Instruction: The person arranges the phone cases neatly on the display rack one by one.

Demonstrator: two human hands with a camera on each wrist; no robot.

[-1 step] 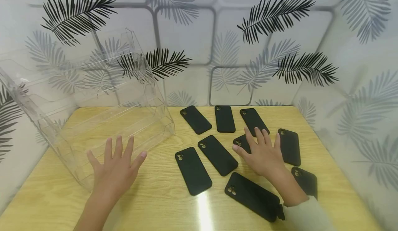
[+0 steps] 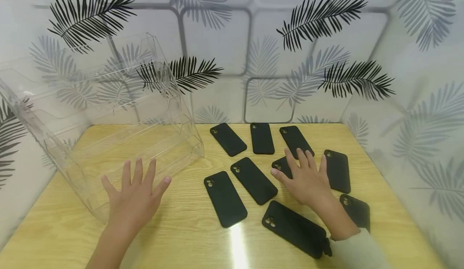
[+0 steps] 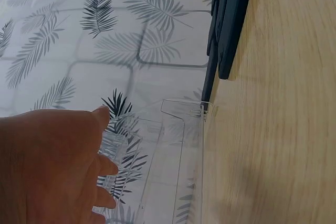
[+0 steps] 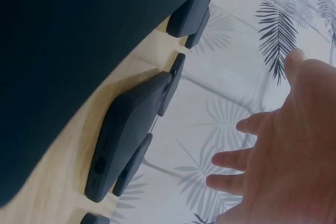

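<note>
In the head view, nine black phone cases (image 2: 253, 180) are being seen, all lying on the wooden table (image 2: 181, 236), mainly to the right of its middle. At the left side, a transparent tiered stand (image 2: 186, 126) is being shown, and no case is being seen in its tiers. The left hand (image 2: 132, 202) is being held with fingers spread in front of the stand, and nothing is being gripped by it. The right hand (image 2: 308, 182) is likewise being held spread, over one partly covered case (image 2: 281, 167) (whether this case is being touched cannot be told). From this, the work is being judged as hardly begun: not one case is being grasped or lifted, and all nine are seemingly waiting to be handled.
</note>
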